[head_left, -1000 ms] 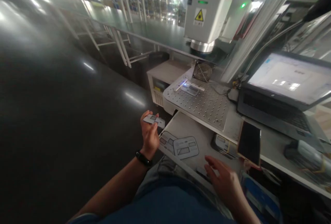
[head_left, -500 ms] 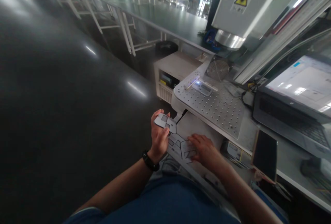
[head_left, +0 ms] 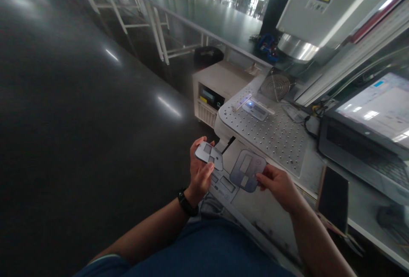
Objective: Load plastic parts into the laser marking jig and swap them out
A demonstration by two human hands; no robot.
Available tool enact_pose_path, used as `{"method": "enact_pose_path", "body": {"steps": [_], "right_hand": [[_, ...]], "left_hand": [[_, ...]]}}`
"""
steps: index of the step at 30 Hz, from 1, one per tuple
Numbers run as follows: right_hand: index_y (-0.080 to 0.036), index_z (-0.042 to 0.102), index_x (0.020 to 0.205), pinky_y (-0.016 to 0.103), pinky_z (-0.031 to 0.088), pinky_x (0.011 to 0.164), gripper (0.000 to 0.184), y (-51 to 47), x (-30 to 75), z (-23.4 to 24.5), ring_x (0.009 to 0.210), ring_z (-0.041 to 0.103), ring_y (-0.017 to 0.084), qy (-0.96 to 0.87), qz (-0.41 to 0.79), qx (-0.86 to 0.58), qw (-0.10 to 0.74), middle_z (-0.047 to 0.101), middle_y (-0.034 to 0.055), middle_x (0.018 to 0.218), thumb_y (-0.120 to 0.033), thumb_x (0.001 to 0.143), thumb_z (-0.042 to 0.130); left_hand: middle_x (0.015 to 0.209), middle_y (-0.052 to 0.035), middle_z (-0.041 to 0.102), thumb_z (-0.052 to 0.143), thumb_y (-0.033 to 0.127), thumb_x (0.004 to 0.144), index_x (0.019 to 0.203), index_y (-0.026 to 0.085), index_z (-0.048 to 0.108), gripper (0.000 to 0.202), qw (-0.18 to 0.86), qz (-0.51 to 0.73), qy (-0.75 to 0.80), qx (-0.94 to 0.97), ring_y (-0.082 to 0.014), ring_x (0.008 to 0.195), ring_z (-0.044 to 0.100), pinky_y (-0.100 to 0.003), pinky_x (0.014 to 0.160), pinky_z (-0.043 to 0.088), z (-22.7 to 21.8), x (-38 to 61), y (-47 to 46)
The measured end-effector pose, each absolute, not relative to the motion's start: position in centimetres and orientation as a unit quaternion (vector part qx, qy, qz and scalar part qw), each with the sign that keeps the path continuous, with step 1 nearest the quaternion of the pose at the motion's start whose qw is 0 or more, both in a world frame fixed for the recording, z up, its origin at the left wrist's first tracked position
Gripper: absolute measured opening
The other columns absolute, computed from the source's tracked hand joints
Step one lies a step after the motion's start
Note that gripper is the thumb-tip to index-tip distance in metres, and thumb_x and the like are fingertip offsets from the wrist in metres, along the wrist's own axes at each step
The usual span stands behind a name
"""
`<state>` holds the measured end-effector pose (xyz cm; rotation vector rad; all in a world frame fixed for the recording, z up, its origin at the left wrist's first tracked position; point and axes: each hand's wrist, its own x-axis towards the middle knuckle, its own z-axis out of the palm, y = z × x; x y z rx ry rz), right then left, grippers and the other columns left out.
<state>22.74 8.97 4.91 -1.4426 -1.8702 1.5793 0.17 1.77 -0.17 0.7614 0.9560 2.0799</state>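
My left hand (head_left: 198,172) grips a light grey plate (head_left: 217,160) with rounded corners and rectangular cut-outs, thumb on top. Between thumb and fingers, my right hand (head_left: 276,181) pinches the edge of a darker grey plate (head_left: 235,174) of similar shape, raised and tilted above the white surface. Another plate (head_left: 220,191) with cut-outs and small markings lies flat below, partly covered by the two held ones. On the perforated metal bed (head_left: 265,134) beyond my hands rests one more such plate (head_left: 254,110), with a bluish light spot on it.
Over the bed hangs a machine head (head_left: 298,47) bearing a yellow warning sign. A round fan (head_left: 275,86) stands at the bed's back edge. To the right are a laptop (head_left: 358,140) and a dark flat panel (head_left: 334,196). A white cabinet unit (head_left: 206,113) stands behind.
My right hand has lifted the darker plate off the surface and moved it right and up. My left hand keeps its plate almost in place. The view has shifted slightly.
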Motion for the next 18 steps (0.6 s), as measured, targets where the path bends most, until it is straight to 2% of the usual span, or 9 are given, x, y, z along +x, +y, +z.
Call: {"method": "enact_pose_path", "body": {"steps": [2,3,4,6,9,12,15,18], "right_hand": [[-0.016,0.064,0.101,0.031,0.054,0.071,0.037,7.8,22.2,4.3,0.076,0.066,0.016,-0.535,0.633,-0.525,0.195,0.072,0.0034,0.087,-0.044,0.078,0.070],[-0.015,0.065,0.102,0.032,0.055,0.074,0.040,7.1,21.9,4.0,0.079,0.067,0.017,-0.498,0.661,-0.529,0.190,0.074,0.0055,0.093,-0.045,0.076,0.071],[-0.015,0.066,0.101,0.032,0.055,0.073,0.040,6.2,21.5,3.8,0.078,0.067,0.017,-0.483,0.681,-0.526,0.164,0.074,0.0065,0.095,-0.046,0.076,0.070],[-0.016,0.069,0.093,0.028,0.053,0.063,0.032,4.8,21.2,4.0,0.068,0.065,0.015,-0.536,0.675,-0.503,0.067,0.074,0.0044,0.086,-0.045,0.080,0.065],[-0.020,0.070,0.078,0.025,0.046,0.057,0.027,4.3,21.9,5.5,0.060,0.062,0.013,-0.690,0.544,-0.476,-0.023,0.069,-0.0004,0.069,-0.042,0.087,0.056],[-0.022,0.069,0.076,0.026,0.046,0.060,0.030,5.5,22.7,6.8,0.063,0.064,0.014,-0.764,0.434,-0.478,-0.012,0.070,-0.0013,0.068,-0.041,0.090,0.051],[-0.021,0.071,0.089,0.030,0.050,0.070,0.027,7.0,22.1,6.1,0.074,0.069,0.018,-0.796,0.369,-0.480,0.022,0.074,0.0014,0.079,-0.039,0.090,0.050],[-0.013,0.067,0.113,0.038,0.052,0.086,0.034,7.7,20.1,4.2,0.096,0.069,0.024,-0.811,0.323,-0.485,0.054,0.073,0.0130,0.109,-0.031,0.089,0.052]], "left_hand": [[0.149,-0.0103,0.040,0.068,0.044,0.075,0.136,0.032,0.045,0.067,0.354,0.809,0.370,0.289,-0.0356,0.134,0.046,-0.056,0.112,0.038,-0.1,0.2,1.8],[0.149,-0.0104,0.040,0.068,0.044,0.075,0.136,0.031,0.046,0.066,0.350,0.811,0.371,0.287,-0.0358,0.134,0.046,-0.056,0.113,0.038,-0.1,0.3,1.9],[0.149,-0.0103,0.040,0.069,0.045,0.074,0.135,0.031,0.046,0.066,0.345,0.813,0.372,0.287,-0.0359,0.135,0.045,-0.056,0.113,0.037,0.0,0.3,1.9],[0.151,-0.0099,0.038,0.068,0.045,0.075,0.135,0.031,0.047,0.065,0.335,0.816,0.373,0.286,-0.0357,0.136,0.043,-0.056,0.115,0.036,0.0,0.4,2.0],[0.150,-0.0097,0.038,0.069,0.044,0.075,0.136,0.031,0.047,0.066,0.338,0.819,0.364,0.287,-0.0349,0.136,0.045,-0.056,0.116,0.033,0.0,0.4,1.9],[0.149,-0.0111,0.039,0.069,0.041,0.075,0.136,0.030,0.046,0.066,0.348,0.821,0.354,0.282,-0.0352,0.134,0.046,-0.056,0.115,0.033,0.1,0.4,1.9],[0.149,-0.0122,0.039,0.069,0.040,0.075,0.135,0.028,0.047,0.065,0.347,0.824,0.351,0.279,-0.0358,0.134,0.046,-0.056,0.114,0.035,0.0,0.4,1.9],[0.151,-0.0117,0.037,0.070,0.040,0.075,0.135,0.029,0.046,0.066,0.351,0.821,0.355,0.276,-0.0356,0.135,0.046,-0.055,0.114,0.034,0.0,0.4,2.0]]}}
